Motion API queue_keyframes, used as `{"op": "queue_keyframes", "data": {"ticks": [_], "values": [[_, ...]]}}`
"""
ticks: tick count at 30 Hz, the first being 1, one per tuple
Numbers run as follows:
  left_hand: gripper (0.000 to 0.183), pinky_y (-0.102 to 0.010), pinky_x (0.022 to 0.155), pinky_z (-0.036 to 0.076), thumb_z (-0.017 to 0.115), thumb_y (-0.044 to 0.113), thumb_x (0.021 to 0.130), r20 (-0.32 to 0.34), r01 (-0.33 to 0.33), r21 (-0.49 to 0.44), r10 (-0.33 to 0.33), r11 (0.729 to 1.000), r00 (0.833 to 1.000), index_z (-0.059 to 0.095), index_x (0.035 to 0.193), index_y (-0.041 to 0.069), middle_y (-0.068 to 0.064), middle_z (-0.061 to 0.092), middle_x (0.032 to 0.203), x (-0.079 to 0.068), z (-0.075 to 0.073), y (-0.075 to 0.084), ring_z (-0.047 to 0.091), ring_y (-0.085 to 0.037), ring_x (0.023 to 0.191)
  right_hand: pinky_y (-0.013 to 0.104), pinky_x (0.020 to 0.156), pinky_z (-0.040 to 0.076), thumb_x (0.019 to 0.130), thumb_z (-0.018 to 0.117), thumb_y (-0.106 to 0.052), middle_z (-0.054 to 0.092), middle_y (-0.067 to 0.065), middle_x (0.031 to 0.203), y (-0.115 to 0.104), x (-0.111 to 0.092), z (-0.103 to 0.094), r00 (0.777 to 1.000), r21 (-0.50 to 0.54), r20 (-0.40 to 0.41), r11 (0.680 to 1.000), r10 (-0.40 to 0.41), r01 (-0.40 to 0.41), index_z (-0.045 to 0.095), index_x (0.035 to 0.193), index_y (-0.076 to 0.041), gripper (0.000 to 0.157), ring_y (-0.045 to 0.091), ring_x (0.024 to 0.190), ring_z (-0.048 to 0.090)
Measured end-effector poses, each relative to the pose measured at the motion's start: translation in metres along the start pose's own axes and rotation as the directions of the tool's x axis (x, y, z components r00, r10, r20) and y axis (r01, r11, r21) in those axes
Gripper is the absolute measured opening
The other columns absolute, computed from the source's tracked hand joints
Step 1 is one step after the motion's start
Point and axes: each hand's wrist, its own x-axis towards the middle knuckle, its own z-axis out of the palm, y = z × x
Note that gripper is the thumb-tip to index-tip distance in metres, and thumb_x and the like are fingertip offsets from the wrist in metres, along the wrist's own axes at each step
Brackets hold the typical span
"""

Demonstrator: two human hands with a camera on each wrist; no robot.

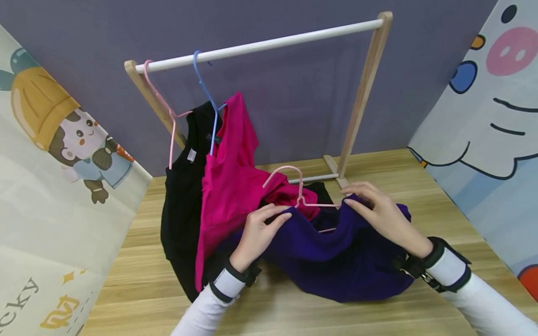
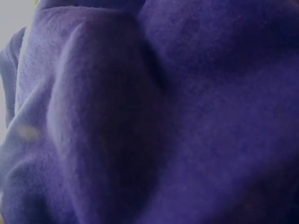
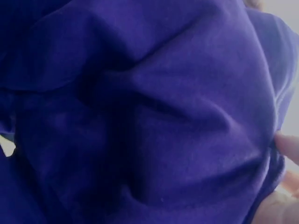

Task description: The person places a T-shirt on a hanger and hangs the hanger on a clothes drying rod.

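A dark purple garment (image 1: 313,249) hangs between both hands in the head view, its neckline sagging in the middle. My left hand (image 1: 260,231) pinches the left side of the neckline between thumb and fingers. The right hand (image 1: 380,214) pinches the other side, thumb in front. Between them a pink hanger (image 1: 300,186) pokes up through the neck opening, hook uppermost; its lower bar shows inside the neckline and its ends are hidden by cloth and fingers. Purple fabric (image 2: 107,112) fills the left wrist view. In the right wrist view, fingertips (image 3: 287,147) touch the garment's edge.
A rack with a white rail (image 1: 269,44) stands behind. From its left part hang a black top (image 1: 180,210) on a pink hanger (image 1: 161,100) and a magenta garment (image 1: 231,186) on a blue hanger (image 1: 206,88). Printed panels flank the wooden table (image 1: 138,284).
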Motion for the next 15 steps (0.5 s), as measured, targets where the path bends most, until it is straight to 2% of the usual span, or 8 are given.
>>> {"op": "queue_keyframes", "data": {"ticks": [3,6,10,13,15], "values": [[0.016,-0.032,0.057,0.049,0.063,0.012,0.079,0.003,-0.014,-0.005,0.014,1.000,1.000,0.066,0.093,0.005,-0.008,0.066,0.076,0.001,0.000,0.001,0.056,-0.011,0.069,0.035,0.075,0.048,0.079,0.062,-0.003,0.061,0.006,0.098,0.003,-0.001,-0.001,0.997,-0.013,0.068,0.999,0.035,-0.035,0.053,0.115,-0.012,0.038,0.016,0.091,0.054],[0.016,-0.033,0.056,0.048,0.063,0.012,0.079,0.002,-0.022,-0.010,0.022,1.000,1.000,0.066,0.093,0.005,-0.008,0.066,0.076,0.002,0.000,0.001,0.055,-0.011,0.068,0.049,0.074,0.048,0.080,0.062,-0.012,0.063,0.012,0.096,0.006,-0.001,-0.004,0.986,-0.054,0.153,0.997,0.065,-0.057,0.053,0.115,-0.008,0.036,0.023,0.091,0.056],[0.016,-0.031,0.055,0.047,0.064,0.012,0.078,-0.004,-0.030,-0.010,0.030,0.999,1.000,0.066,0.092,0.005,-0.007,0.065,0.075,0.003,-0.001,0.002,0.054,-0.011,0.066,0.053,0.074,0.047,0.081,0.062,-0.028,0.066,0.011,0.091,0.011,-0.003,-0.008,0.969,-0.230,0.238,0.973,0.058,-0.002,0.060,0.099,-0.008,0.027,0.025,0.084,0.059],[0.016,-0.030,0.054,0.046,0.064,0.012,0.078,-0.006,-0.031,-0.011,0.031,0.999,0.999,0.066,0.092,0.005,-0.007,0.065,0.074,0.004,-0.002,0.002,0.052,-0.011,0.064,0.052,0.071,0.047,0.080,0.062,-0.027,0.066,0.007,0.083,0.016,-0.004,-0.014,0.968,-0.309,0.249,0.950,0.038,0.043,0.062,0.090,-0.009,0.021,0.024,0.077,0.059],[0.016,-0.030,0.054,0.045,0.064,0.012,0.078,-0.005,-0.025,-0.015,0.025,1.000,1.000,0.066,0.092,0.005,-0.007,0.065,0.073,0.004,-0.003,0.002,0.052,-0.011,0.063,0.046,0.064,0.049,0.078,0.064,-0.022,0.064,0.004,0.077,0.019,-0.005,-0.019,0.971,-0.318,0.238,0.946,0.016,0.062,0.060,0.084,-0.011,0.014,0.020,0.070,0.057]]}}
